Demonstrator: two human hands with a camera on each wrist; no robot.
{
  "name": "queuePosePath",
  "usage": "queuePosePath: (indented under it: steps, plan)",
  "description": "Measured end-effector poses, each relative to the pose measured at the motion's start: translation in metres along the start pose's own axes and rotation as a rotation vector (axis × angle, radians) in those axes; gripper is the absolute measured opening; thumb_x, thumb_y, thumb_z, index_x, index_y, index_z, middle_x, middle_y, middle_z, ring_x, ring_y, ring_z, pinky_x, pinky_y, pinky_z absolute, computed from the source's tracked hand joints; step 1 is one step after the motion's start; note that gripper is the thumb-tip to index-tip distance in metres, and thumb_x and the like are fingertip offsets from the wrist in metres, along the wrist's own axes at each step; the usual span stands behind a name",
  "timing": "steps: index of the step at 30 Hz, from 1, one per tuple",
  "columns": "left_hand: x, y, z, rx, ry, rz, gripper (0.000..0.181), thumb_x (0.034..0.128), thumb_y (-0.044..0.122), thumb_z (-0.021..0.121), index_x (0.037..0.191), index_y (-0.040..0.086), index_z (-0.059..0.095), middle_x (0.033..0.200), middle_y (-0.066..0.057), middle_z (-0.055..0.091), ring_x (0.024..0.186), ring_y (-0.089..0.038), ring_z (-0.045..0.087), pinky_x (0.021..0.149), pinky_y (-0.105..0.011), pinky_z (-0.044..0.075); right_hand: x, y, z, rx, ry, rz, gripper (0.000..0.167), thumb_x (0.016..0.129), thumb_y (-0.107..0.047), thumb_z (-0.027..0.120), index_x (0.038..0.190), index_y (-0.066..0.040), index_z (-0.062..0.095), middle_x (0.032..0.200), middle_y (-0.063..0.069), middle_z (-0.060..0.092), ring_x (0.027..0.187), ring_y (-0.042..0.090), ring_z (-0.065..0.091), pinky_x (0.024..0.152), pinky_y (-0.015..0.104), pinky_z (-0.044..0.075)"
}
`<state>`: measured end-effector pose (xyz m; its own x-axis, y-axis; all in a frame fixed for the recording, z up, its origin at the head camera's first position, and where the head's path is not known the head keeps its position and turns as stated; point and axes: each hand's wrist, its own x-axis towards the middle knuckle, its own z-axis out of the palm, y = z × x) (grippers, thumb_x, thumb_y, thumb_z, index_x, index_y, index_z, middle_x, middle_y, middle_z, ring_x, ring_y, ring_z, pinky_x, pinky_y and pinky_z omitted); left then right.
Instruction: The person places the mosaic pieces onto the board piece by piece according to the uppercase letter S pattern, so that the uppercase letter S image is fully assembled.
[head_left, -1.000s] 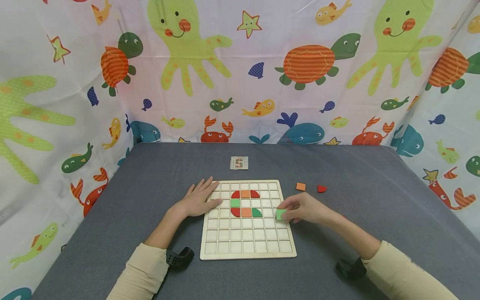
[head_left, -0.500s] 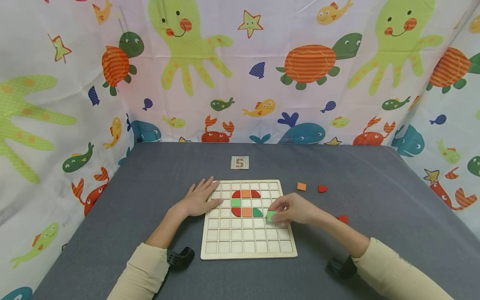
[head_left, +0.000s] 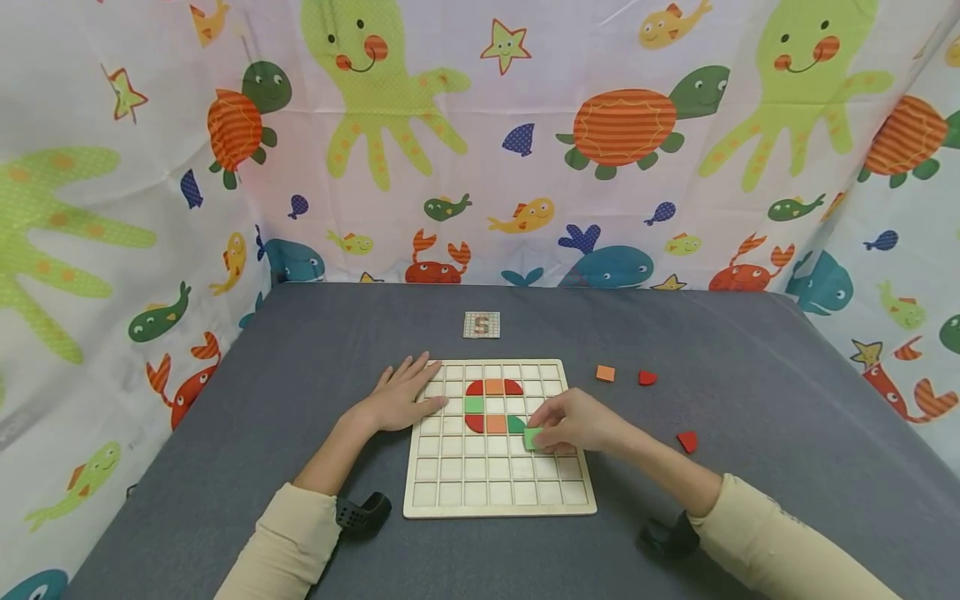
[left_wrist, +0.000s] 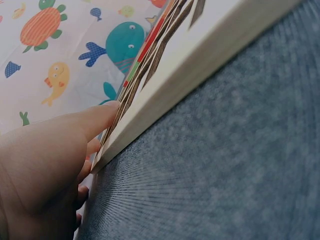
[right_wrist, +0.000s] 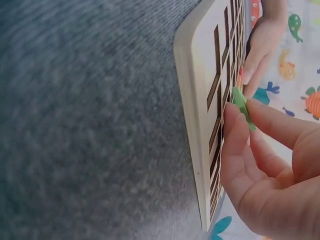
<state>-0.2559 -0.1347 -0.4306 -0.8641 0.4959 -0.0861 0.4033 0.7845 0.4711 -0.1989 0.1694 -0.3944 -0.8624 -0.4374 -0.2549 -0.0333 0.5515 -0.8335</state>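
Note:
A pale wooden grid board [head_left: 498, 510] lies on the grey table. My right hand [head_left: 577, 423] pinches a light green square [head_left: 532, 439] over the board, just below and right of a dark green quarter piece [head_left: 516, 424]. In the right wrist view the green square [right_wrist: 242, 108] is tilted between thumb and fingers of the right hand [right_wrist: 272, 165]. My left hand [head_left: 397, 398] rests with spread fingers on the board's upper left edge. Red, orange and light green pieces sit in the grid's upper cells.
An orange square [head_left: 605, 373], a red quarter piece [head_left: 647, 378] and another red piece [head_left: 687, 441] lie on the table right of the board. Behind the board lies a small pattern card [head_left: 482, 325]. A printed curtain [head_left: 465, 100] hangs behind the table.
My right hand has moved left over the board with the green square, uncovering the red piece near the forearm. The left hand has stayed on the board.

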Motion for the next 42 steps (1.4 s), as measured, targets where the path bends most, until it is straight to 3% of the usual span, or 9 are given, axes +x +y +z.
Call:
queuePosePath:
  steps: [15,25,32,42]
  plan:
    - [-0.0002,-0.0019,0.0011,-0.008,0.008,0.013,0.073,0.0973,0.049,0.047,0.152,0.006,0.024,0.157,-0.018,0.012,0.142,-0.039,0.004,0.109,-0.059,0.0,-0.0001,-0.0069,0.0041,0.01,0.028,0.03,0.018,0.082,-0.005,0.074,0.098,0.002,0.07,0.069,0.007,0.065,0.062,0.017,0.062,0.061,0.031,0.054]
    - [0.0002,0.0003,0.0,-0.001,0.001,-0.001,0.071,0.0972,0.044,0.05,0.152,0.006,0.024,0.157,-0.018,0.012,0.142,-0.039,0.005,0.109,-0.06,0.001,-0.0008,-0.0046,0.0091,0.095,0.021,0.049,0.018,0.083,-0.006,0.074,0.098,0.003,0.07,0.071,0.009,0.066,0.064,0.02,0.066,0.063,0.033,0.056]
    - [0.0033,-0.0043,0.0037,0.007,-0.002,-0.01,0.073,0.097,0.049,0.047,0.153,0.011,0.021,0.158,-0.012,0.009,0.143,-0.034,0.002,0.11,-0.056,-0.001,-0.0011,-0.0046,0.01,0.141,-0.01,0.051,0.021,0.083,-0.008,0.075,0.1,0.002,0.071,0.074,0.01,0.068,0.065,0.02,0.067,0.064,0.033,0.056]
    - [0.0003,-0.0002,0.0015,0.006,0.007,0.003,0.072,0.0973,0.046,0.048,0.152,0.005,0.024,0.156,-0.018,0.013,0.142,-0.039,0.005,0.109,-0.059,0.001,-0.0002,-0.0022,0.007,0.137,-0.082,0.016,0.026,0.084,-0.008,0.073,0.107,0.003,0.068,0.07,0.006,0.063,0.066,0.016,0.062,0.066,0.031,0.054]
